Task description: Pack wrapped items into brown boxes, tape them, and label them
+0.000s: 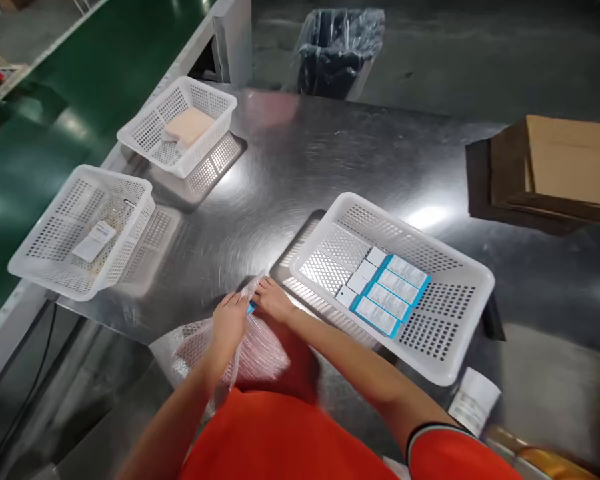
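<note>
Both hands are close together at the near edge of the metal table. My left hand (230, 319) and my right hand (274, 299) pinch a sheet of clear bubble wrap (193, 343), which hangs down toward my body. A small blue-edged item (251, 307) shows between the hands, mostly hidden by fingers and wrap. Right of my hands, a white perforated basket (467, 267) holds several white and blue boxes (387, 299) lying in rows.
Two white baskets stand at the left: one (37, 252) with a white-labelled packet (95, 241), the other (135, 133) with a pale packet (189, 127). Flattened cardboard (575, 163) lies right. A green conveyor (95, 73) runs left. Beyond the metal table (325, 160) stands a lined bin (337, 57).
</note>
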`<state>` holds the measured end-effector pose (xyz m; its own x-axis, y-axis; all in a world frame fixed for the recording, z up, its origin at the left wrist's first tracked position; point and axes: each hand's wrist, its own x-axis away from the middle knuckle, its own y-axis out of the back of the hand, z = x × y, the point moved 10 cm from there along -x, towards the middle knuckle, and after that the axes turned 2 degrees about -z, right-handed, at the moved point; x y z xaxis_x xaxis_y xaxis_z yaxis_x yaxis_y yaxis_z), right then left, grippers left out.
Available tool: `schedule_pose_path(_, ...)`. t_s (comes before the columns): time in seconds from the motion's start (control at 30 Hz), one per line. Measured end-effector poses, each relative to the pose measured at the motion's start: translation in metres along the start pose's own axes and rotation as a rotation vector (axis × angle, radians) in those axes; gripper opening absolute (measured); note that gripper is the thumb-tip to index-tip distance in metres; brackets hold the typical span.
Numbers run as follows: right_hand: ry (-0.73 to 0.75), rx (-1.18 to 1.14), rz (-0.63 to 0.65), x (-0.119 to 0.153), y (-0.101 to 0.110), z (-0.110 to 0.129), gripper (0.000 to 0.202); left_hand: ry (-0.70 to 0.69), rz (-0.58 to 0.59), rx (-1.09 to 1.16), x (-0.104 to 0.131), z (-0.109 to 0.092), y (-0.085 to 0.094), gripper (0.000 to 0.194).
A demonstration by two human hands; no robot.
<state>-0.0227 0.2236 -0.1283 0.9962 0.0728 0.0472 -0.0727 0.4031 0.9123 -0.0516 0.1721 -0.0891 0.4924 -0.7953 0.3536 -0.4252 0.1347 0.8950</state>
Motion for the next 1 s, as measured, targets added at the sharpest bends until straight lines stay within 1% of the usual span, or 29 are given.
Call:
schedule_pose_path(0.13, -0.021, -0.078, -0.131, 0.008, -0.008, -0.004, 0.021, 0.055, -0.024, 0.008, 0.005, 0.001, -0.017, 0.037)
schedule_pose_path(0.2, -0.031, -0.097, -0.202, 0.011, -0.009, -0.006, 0.020, 0.088, -0.034, -0.006, 0.006, 0.003, -0.021, 0.038)
schedule_pose_path(0.27, -0.045, -0.104, -0.239, 0.013, -0.009, -0.008, 0.020, 0.107, -0.045, -0.024, 0.007, 0.004, -0.023, 0.038)
schedule_pose_path(0.33, -0.057, -0.109, -0.251, 0.013, -0.010, -0.009, 0.021, 0.110, -0.052, -0.040, 0.008, 0.001, -0.024, 0.037)
schedule_pose_path(0.47, -0.061, -0.118, -0.229, 0.009, -0.015, -0.012, 0.021, 0.110, -0.055, -0.075, 0.008, -0.006, -0.028, 0.027)
schedule_pose_path(0.57, -0.061, -0.157, -0.223, 0.011, -0.017, -0.014, 0.020, 0.142, -0.065, -0.110, 0.006, -0.004, -0.033, 0.027)
schedule_pose_path(0.67, -0.097, -0.170, -0.252, 0.024, -0.012, -0.015, 0.024, 0.153, -0.075, -0.131, 0.005, 0.001, -0.039, 0.032)
schedule_pose_path(0.8, -0.216, -0.207, -0.351, 0.051, 0.004, -0.020, 0.028, 0.119, -0.084, -0.142, 0.004, 0.004, -0.045, 0.034)
schedule_pose_path(0.87, -0.189, -0.290, -0.378, 0.056, 0.011, -0.013, 0.030, 0.099, -0.086, -0.143, 0.004, 0.004, -0.045, 0.032)
schedule_pose_path(0.93, -0.095, -0.358, -0.381, 0.051, 0.016, -0.002, 0.034, 0.087, -0.097, -0.144, 0.003, 0.003, -0.043, 0.031)
schedule_pose_path(1.0, 0.004, -0.313, -0.392, 0.042, 0.021, 0.008, 0.034, 0.074, -0.114, -0.142, 0.003, 0.001, -0.042, 0.032)
